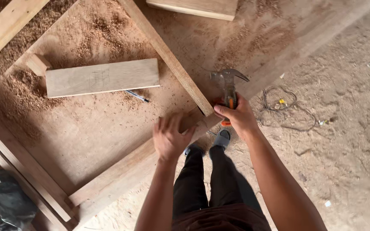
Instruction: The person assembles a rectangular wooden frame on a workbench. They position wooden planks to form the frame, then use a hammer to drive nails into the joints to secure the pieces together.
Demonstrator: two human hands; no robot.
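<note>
Sawdust covers the big wooden worktable (108,128), where long wooden strips (168,55) meet at a corner beside a flat board (103,78) and a pen (137,96). Right hand (236,116) is closed around the claw hammer (229,85), head raised over the table edge. Left hand (170,137), fingers spread open, presses the edge strip (125,171).

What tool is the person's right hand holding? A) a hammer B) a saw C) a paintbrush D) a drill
A: the right hand is shut round the orange handle of a claw hammer, its metal head up over the wooden board, while the left hand rests open on the wood.
</note>
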